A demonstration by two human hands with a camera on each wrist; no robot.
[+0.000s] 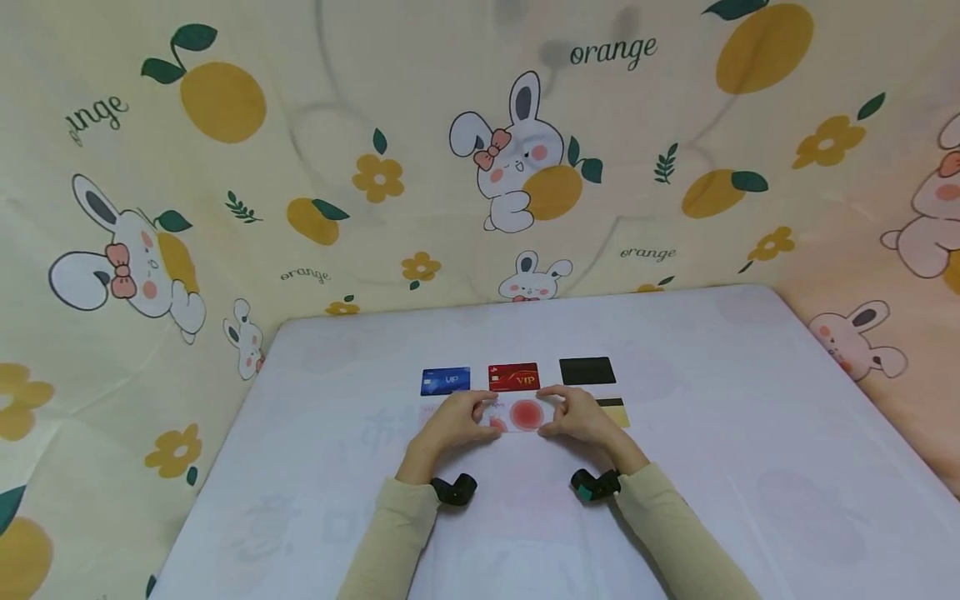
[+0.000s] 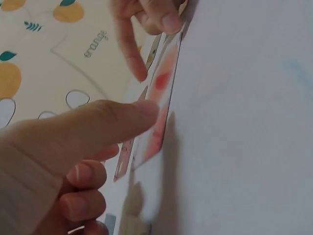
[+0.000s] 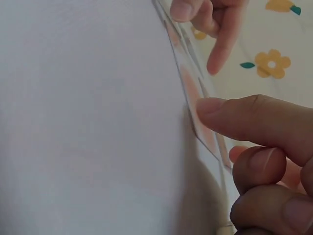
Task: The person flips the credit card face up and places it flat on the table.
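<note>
In the head view a white card with red-pink circles (image 1: pixel 527 414) lies flat between my two hands. My left hand (image 1: pixel 452 419) holds its left side, index finger at the far corner and thumb at the near one. Mirroring that grip, my right hand (image 1: pixel 588 417) holds the right side. The left wrist view shows the card (image 2: pixel 161 81) edge-on, low over the table, with the left thumb (image 2: pixel 146 113) on it. From the right wrist, the right thumb (image 3: pixel 211 108) touches the near edge of the card (image 3: pixel 190 85).
Behind the hands lie a blue VIP card (image 1: pixel 446 381), a red VIP card (image 1: pixel 513 377) and a black card (image 1: pixel 587 371) in a row. A gold card with a black stripe (image 1: pixel 617 414) is partly covered by my right hand. A patterned cloth hangs beyond the white table (image 1: pixel 300 433).
</note>
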